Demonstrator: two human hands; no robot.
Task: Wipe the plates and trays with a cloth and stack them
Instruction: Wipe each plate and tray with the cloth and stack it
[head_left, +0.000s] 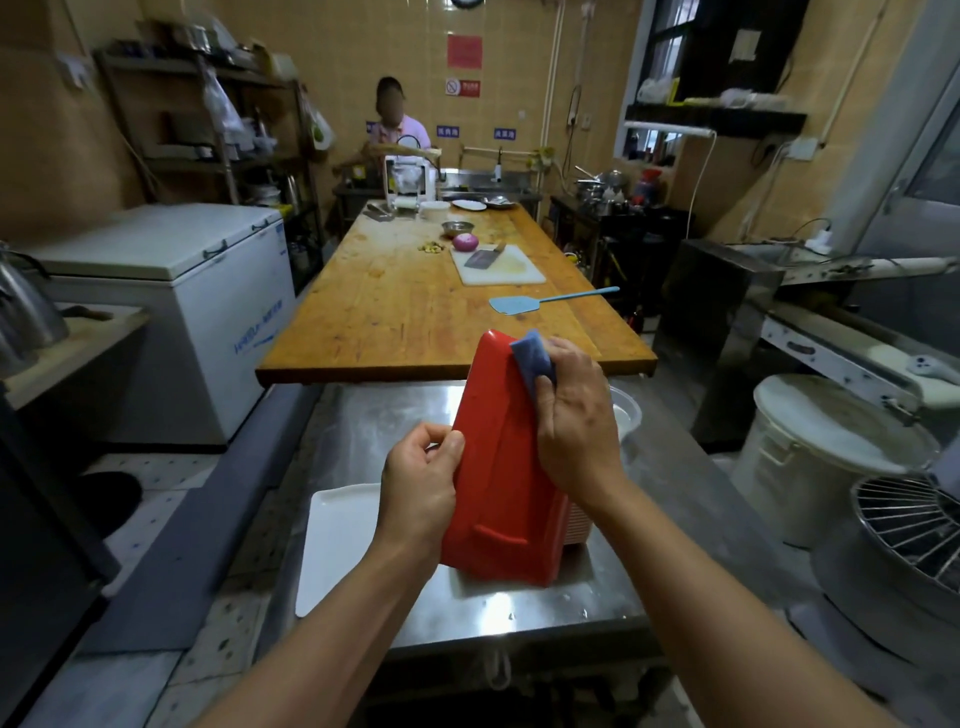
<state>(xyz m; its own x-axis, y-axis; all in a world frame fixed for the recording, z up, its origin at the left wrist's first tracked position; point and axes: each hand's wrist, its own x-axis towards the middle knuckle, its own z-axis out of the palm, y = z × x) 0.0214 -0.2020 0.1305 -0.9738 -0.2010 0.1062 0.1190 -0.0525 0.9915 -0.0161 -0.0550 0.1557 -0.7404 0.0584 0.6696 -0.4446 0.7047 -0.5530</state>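
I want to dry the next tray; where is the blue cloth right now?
In the head view, right of centre, the blue cloth is pressed by the right hand against the upper right edge of the red tray, which the left hand holds.

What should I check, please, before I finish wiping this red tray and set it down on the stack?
1. Left hand holds the red tray firmly: ok, fingers grip its left edge.
2. Cloth is on the tray: ok, the right hand presses it near the top right edge.
3. Tray is steadied: ok, it stands tilted with its lower end on the steel table.
4. White tray is free to take it: ok, it lies flat at the left with nothing on the part that shows.
5. Tray's other face is wiped: cannot tell, it faces away.
6. Clear tub behind the right hand is out of the way: cannot tell, mostly hidden.
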